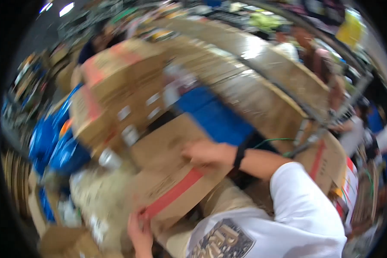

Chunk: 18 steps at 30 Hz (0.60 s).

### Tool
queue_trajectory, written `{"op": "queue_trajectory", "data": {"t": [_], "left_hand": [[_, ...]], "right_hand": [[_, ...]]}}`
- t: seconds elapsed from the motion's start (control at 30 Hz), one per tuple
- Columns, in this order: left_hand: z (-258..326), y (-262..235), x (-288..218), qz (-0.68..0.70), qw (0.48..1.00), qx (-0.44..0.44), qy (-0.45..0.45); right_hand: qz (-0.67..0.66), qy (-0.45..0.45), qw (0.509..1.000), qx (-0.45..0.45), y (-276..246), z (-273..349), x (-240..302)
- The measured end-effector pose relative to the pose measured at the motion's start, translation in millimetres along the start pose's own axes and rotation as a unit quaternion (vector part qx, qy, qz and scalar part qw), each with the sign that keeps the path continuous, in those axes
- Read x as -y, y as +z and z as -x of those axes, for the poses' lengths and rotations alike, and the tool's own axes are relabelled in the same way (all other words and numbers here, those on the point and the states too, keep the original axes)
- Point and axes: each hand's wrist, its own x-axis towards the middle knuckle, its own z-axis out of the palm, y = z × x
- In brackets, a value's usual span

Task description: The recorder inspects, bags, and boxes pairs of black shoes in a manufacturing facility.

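Note:
A brown cardboard box (172, 180) with a red stripe lies tilted across my lap, one broad flap (167, 139) spread away from me. My left hand (139, 228) pinches its near left edge, beside the end of the stripe. At the fold of the flap, my right hand (204, 154) has its fingers curled against the cardboard; motion blurs them. A dark band (239, 157) circles my right wrist. The inside of the box is mostly hidden.
Stacked cartons (124, 86) with red markings stand ahead to the left. Blue plastic bags (51, 137) and a pale translucent sack (101, 189) lie on the left. Beyond the box are a blue surface (215, 114), wooden boards (253, 90) and a metal frame (344, 105). Other people are nearby.

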Motion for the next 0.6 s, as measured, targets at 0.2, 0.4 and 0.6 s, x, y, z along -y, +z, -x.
{"op": "queue_trajectory", "data": {"t": [0.2,0.4,0.6], "left_hand": [[-20.2,57.1,3.0,-0.242,0.949,0.126,0.155],[-20.3,65.5,2.0,-0.329,0.929,0.120,0.119],[-26.0,69.8,5.3,-0.344,0.918,0.148,0.135]], "right_hand": [[-0.037,0.053,0.998,0.012,42.1,46.9,-36.6],[0.018,0.053,0.995,0.081,46.4,39.9,-39.9],[0.033,0.048,0.996,0.064,68.2,47.0,-51.1]]}}
